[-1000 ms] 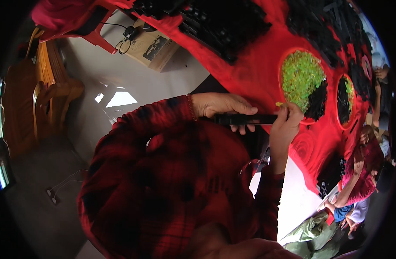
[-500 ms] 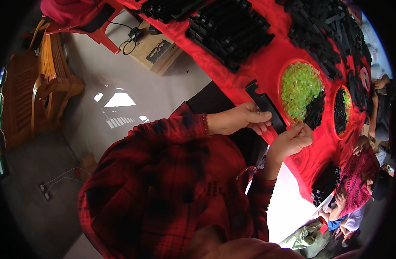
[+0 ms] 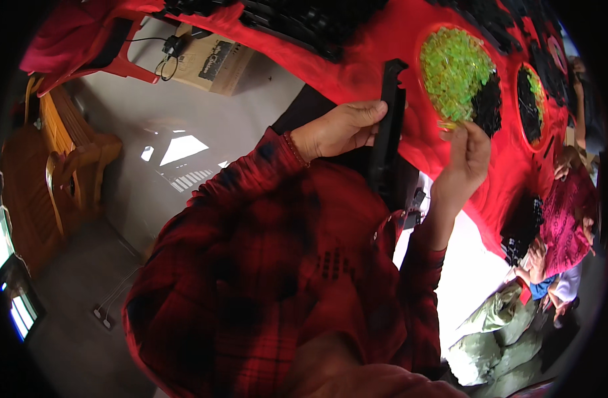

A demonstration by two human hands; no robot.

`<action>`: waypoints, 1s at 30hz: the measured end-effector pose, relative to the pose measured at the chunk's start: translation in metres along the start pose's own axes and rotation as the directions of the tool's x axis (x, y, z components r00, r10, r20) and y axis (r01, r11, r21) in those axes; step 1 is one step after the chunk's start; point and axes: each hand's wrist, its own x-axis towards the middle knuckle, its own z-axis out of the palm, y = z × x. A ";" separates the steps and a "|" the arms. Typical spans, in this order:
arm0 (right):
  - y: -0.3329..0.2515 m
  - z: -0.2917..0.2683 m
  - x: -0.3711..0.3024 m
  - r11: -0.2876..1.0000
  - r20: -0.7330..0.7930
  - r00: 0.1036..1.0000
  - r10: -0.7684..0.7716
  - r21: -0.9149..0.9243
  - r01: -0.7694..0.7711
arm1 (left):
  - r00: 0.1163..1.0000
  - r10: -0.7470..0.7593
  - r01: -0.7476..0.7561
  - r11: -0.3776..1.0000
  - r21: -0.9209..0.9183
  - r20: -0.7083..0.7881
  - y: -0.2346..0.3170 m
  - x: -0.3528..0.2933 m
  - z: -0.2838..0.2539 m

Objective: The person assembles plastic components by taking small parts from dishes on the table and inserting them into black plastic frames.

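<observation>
My left hand [image 3: 347, 127] is closed around a long black plastic strip [image 3: 389, 126] with a notched, hooked upper end. The strip stands nearly upright in the picture, just in front of the table edge. To its right, my right hand [image 3: 470, 149] pinches a small translucent yellow-green plastic piece [image 3: 448, 125] between thumb and fingers, apart from the strip. Right above that hand is a round red tray [image 3: 421, 66]. In it lie a heap of translucent green pieces [image 3: 453, 73] and a smaller heap of small black pieces [image 3: 487, 106].
A red cloth covers the table [image 3: 357, 73], with black parts piled along its far side. A second tray [image 3: 532, 106] of black and green pieces sits further right. Other people work at the right edge. On the floor are a cardboard box [image 3: 214, 63], a red chair [image 3: 128, 56] and a wooden bench [image 3: 72, 166].
The black strip has swung more upright, and my left hand has shifted left and up. My right hand has moved away from the strip's lower end, up to the tray's near rim.
</observation>
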 end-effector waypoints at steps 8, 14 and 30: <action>0.021 0.022 -0.013 0.994 0.145 0.988 0.047 -0.100 -0.033 | 0.983 -0.141 0.129 0.986 -0.106 -0.118 -0.022 -0.003 -0.007; 0.025 0.028 -0.014 0.958 0.179 0.983 0.050 -0.287 0.003 | 0.988 -0.084 0.069 0.990 -0.124 -0.126 -0.033 0.003 -0.019; 0.039 0.028 -0.019 0.698 0.339 0.922 -0.188 -0.615 0.368 | 0.972 -0.121 0.082 0.977 -0.196 -0.201 -0.040 0.009 -0.026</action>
